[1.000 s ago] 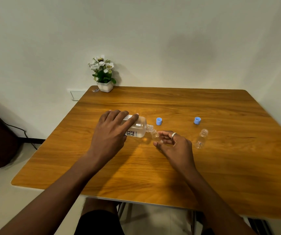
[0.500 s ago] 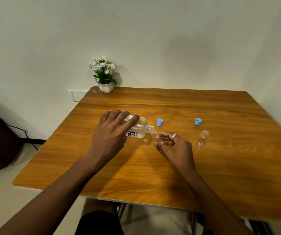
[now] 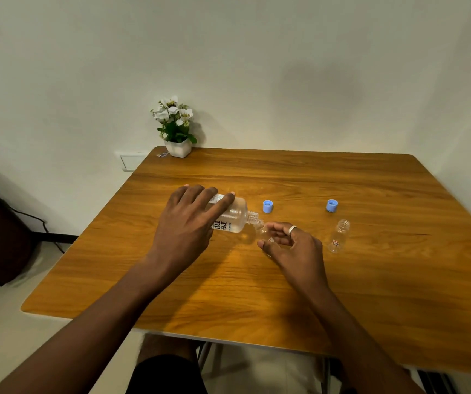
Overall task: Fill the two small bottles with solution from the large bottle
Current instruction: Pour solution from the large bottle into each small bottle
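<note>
Wooden table (image 3: 370,280): left hand (image 3: 184,226) grips the tipped large bottle (image 3: 235,217) at mid-body; right hand (image 3: 294,245) pinches one small bottle (image 3: 263,232) at its spout. Second small bottle (image 3: 339,236) stands right, uncapped. Bottles look light, slick, probably squeezable; grip firmly.

From my remote view, a wooden table (image 3: 370,280) carries a potted white flower (image 3: 176,129) at its 11 o'clock corner, two blue caps (image 3: 267,206) (image 3: 332,205) near center toward 1 o'clock, and an uncapped small clear bottle (image 3: 339,236) just beside the right-hand cap.
</note>
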